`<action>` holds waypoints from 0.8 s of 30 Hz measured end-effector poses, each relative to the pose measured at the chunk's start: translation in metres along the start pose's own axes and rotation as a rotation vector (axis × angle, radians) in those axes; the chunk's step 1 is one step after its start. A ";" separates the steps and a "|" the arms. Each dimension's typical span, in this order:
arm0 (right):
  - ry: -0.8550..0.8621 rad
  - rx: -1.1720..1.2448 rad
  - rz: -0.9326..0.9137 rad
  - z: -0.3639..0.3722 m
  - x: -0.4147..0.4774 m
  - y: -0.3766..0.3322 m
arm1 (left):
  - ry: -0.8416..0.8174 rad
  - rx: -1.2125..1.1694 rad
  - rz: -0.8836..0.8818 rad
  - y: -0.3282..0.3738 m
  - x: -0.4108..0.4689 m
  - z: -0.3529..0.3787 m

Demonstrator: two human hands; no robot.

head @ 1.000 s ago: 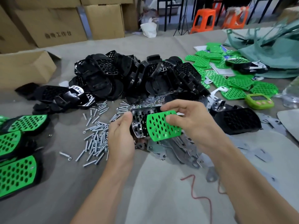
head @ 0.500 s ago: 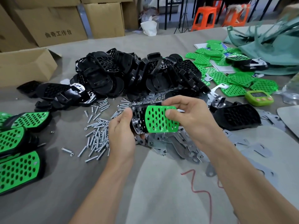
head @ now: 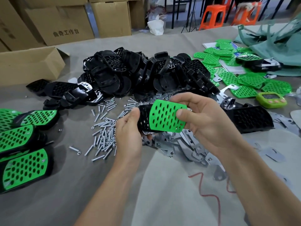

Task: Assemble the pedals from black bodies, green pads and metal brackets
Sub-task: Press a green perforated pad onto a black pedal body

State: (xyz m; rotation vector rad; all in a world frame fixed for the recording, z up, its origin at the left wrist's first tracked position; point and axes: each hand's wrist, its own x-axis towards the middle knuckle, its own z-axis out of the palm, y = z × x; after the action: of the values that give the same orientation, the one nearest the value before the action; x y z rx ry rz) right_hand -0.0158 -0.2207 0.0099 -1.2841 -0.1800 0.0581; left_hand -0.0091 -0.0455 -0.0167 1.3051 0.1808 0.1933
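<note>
Behind the hands lies a big heap of black bodies [head: 143, 74], glossy plastic with honeycomb holes, too many to count. In front of this heap, silver screws [head: 104, 131] are scattered on the grey bench [head: 73, 185], and flat metal brackets [head: 179, 144] lie in a pile under the hands. At the left edge four finished pedals [head: 24, 168] show, one cut by the frame. At the right are loose pads [head: 244, 82], a green timer [head: 271, 99] and one single body [head: 250, 118]. A thin red thread [head: 210, 193] curls on the near cloth. Two orange stools [head: 213, 15] and cardboard boxes [head: 65, 22] stand behind. The left hand [head: 128, 128] grips a black body [head: 144, 119] above the brackets. The right hand [head: 206, 121] pinches a green pad [head: 166, 118], pierced with oval holes, lying on that body.
</note>
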 end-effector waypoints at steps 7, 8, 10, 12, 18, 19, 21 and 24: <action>0.208 -0.459 -0.103 0.025 -0.004 0.008 | -0.005 0.128 0.016 -0.007 -0.001 0.000; 0.253 -0.494 -0.107 0.027 -0.005 0.008 | -0.004 0.110 0.023 -0.008 -0.001 0.001; 0.334 -0.556 -0.125 0.029 -0.006 0.009 | -0.003 0.086 0.033 -0.007 -0.002 0.000; 0.403 -0.590 -0.128 0.029 -0.006 0.009 | -0.019 0.083 0.035 -0.009 -0.001 0.000; 0.484 -0.527 -0.119 0.035 -0.007 0.010 | -0.033 0.093 0.067 -0.007 -0.003 0.001; 0.494 -0.518 -0.124 0.035 -0.007 0.011 | -0.062 0.108 0.089 -0.008 -0.003 0.001; 0.501 -0.506 -0.129 0.034 -0.007 0.012 | -0.150 0.164 0.147 -0.010 -0.003 -0.002; 0.479 -0.483 -0.150 0.035 -0.009 0.011 | -0.212 0.313 0.246 -0.012 -0.005 -0.005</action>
State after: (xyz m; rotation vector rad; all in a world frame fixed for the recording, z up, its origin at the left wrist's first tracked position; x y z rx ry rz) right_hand -0.0300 -0.1858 0.0079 -1.7200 0.1323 -0.4427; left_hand -0.0144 -0.0448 -0.0295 1.6486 -0.1367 0.2408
